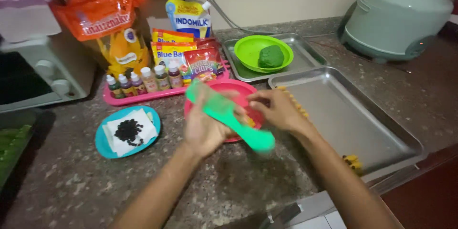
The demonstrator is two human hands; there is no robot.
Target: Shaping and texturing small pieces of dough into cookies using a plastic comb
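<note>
My left hand (pixel 202 126) grips a green plastic scraper (pixel 229 117), blurred, held slantwise over a red bowl (pixel 238 87) on the counter. My right hand (pixel 279 110) hovers at the bowl's right rim, fingers pinched together near the scraper's upper part; what it pinches is hidden. Something yellow shows inside the bowl under the scraper. Beyond the bowl, a green bowl (pixel 248 50) holding a ball of dark green dough (pixel 271 56) sits in a small metal tray (pixel 305 52).
A large metal tray (pixel 353 124) lies at right with small yellow pieces along its left edge and near corner. A blue plate (pixel 102 145) bears paper and dark chips. A pink tray (pixel 143 96) holds colouring bottles and packets. Toaster oven at left, rice cooker at back right.
</note>
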